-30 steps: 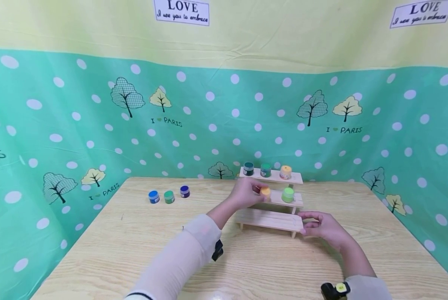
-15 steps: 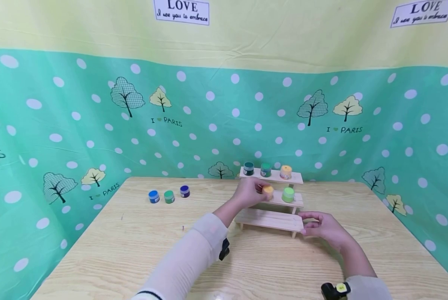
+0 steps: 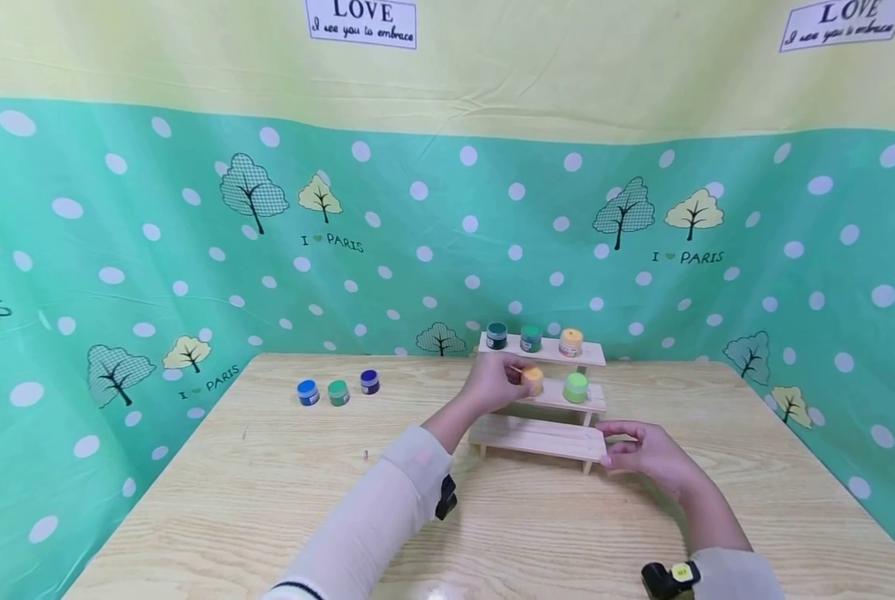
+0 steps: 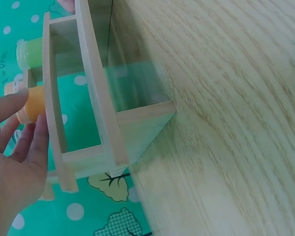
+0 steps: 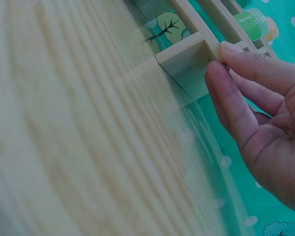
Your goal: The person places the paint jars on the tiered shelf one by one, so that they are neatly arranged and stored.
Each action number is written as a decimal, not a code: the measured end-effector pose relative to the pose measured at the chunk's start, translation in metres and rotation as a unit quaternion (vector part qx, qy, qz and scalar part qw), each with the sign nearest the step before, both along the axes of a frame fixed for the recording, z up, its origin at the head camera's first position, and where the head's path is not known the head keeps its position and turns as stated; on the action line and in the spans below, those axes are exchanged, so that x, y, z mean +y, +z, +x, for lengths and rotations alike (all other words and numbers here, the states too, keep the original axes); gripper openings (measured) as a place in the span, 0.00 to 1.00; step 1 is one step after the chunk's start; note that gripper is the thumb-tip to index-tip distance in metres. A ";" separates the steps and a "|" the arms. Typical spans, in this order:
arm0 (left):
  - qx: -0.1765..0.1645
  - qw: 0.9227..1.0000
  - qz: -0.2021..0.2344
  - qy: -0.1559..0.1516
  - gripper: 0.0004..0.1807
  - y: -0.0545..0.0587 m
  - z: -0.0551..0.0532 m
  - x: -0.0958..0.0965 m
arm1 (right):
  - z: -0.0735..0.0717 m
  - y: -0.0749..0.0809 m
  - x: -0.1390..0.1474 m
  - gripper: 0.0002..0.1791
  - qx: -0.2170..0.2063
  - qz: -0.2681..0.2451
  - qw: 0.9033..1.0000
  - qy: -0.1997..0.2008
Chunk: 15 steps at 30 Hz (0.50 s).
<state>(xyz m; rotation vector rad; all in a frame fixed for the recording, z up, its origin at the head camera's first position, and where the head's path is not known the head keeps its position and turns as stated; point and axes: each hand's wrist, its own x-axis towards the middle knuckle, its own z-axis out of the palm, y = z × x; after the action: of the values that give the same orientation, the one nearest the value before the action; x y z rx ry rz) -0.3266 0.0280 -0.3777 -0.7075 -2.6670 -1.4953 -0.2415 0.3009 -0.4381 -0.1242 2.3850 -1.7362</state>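
Note:
A three-tier wooden stand [image 3: 539, 436] is on the table. My left hand [image 3: 491, 385] pinches an orange paint jar [image 3: 532, 381] at the middle tier; in the left wrist view thumb and fingers are at the sides of this orange jar [image 4: 36, 103]. To its right on that tier is a light green paint jar [image 3: 576, 388]. My right hand [image 3: 652, 454] pinches the right end of the lowest tier, thumb above and index finger below its edge [image 5: 214, 51]. Dark teal [image 3: 497, 337], green [image 3: 531, 339] and pale orange [image 3: 571, 343] jars line the top tier.
Left on the table [image 3: 282, 500] are blue [image 3: 308, 392], green [image 3: 338, 393] and dark purple [image 3: 369, 382] paint jars. A polka-dot cloth [image 3: 387, 233] hangs behind the table and along its sides. A tiny speck [image 3: 366, 455] lies left of the stand.
The orange jar shifts a little right along the middle tier, then slightly back left, with my left hand moving alongside. My right hand stays at the stand's end.

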 end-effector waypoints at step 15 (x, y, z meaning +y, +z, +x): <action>-0.002 0.997 0.077 -0.005 0.19 0.007 0.012 -0.025 | 0.002 0.003 -0.002 0.38 0.000 -0.005 1.000 0.005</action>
<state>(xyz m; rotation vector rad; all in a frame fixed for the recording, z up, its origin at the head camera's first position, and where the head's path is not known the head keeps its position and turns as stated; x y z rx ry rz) -0.3147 0.0032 -0.3703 -0.7098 -2.5180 -1.6834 -0.2393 0.2988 -0.4352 -0.1366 2.3730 -1.7436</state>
